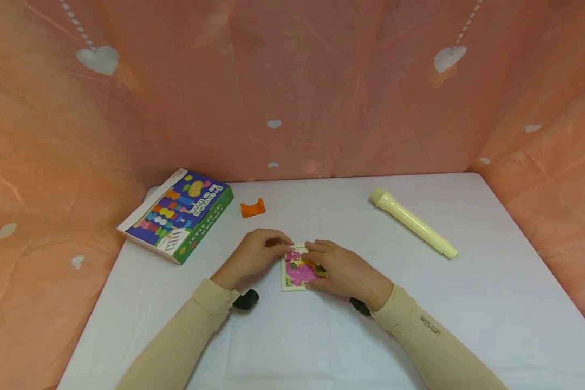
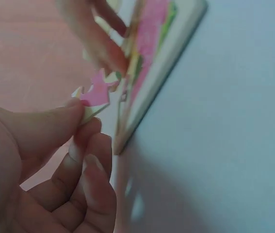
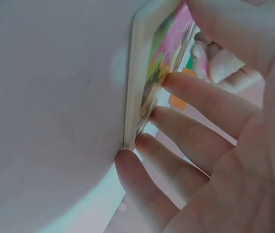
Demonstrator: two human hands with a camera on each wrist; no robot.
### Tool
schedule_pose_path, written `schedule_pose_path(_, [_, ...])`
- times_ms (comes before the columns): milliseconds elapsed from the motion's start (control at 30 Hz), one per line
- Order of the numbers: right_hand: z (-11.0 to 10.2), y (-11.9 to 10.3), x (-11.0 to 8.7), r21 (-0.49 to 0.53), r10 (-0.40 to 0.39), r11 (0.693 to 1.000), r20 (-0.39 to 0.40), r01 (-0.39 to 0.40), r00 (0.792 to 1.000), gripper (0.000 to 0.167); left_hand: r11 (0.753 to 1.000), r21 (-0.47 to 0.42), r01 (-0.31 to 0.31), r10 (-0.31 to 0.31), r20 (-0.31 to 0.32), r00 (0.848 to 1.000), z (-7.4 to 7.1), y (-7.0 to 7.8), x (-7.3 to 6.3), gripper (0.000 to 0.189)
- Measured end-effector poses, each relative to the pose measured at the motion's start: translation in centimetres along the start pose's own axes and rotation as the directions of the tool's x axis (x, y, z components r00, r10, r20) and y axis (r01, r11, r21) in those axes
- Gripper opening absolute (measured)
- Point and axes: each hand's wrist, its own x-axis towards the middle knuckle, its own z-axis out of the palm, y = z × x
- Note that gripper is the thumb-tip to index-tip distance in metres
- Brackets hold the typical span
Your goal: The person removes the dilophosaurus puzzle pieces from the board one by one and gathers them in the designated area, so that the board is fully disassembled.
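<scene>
A small jigsaw puzzle board (image 1: 288,288) with a pale frame and a pink cartoon picture lies on the table between the hands. In the left wrist view, my left hand (image 2: 55,155) pinches a pink and white puzzle piece (image 2: 97,92) between thumb and forefinger, beside the board's corner. My right hand (image 1: 348,268) lies over the board's right part and covers some of the picture. Spread, fairly straight fingers (image 3: 195,131) of that hand rest on the picture and at the frame's edge in the right wrist view; its thumb reaches the near side.
An orange notched block (image 1: 253,208) lies beyond the board. At the left stands a blue and green game box (image 1: 180,214), tilted to the table's edge. A cream microphone-shaped stick (image 1: 414,223) lies at the right. Peach cloth (image 1: 322,97) hangs behind the white table (image 1: 292,346).
</scene>
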Motion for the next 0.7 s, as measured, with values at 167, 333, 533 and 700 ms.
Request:
schedule_pose_path(167, [0.2,-0.1,0.2,0.0,0.005,1.0,0.003,-0.005,1.0,0.057,0.993,-0.106,0.053,-0.054,-0.005,0.999,-2.0,-0.8,-1.2,0.015])
schedule_pose_path(333, [0.4,-0.1,0.3,0.008,0.016,1.0,0.012,-0.016,1.0,0.057,0.993,-0.054,0.102,-0.106,-0.086,0.991,-4.8,-2.7,-4.1,0.019])
schedule_pose_path(533, [0.4,0.2,0.2,0.01,0.021,1.0,0.008,-0.021,1.0,0.06,0.98,0.013,0.196,-0.19,-0.188,0.964,-6.5,-5.0,-6.9,0.023])
schedule_pose_path(700, [0.4,0.2,0.2,0.007,0.014,1.0,0.004,-0.014,1.0,0.061,0.972,0.017,0.233,-0.224,-0.22,0.95,-7.0,-5.9,-7.8,0.026])
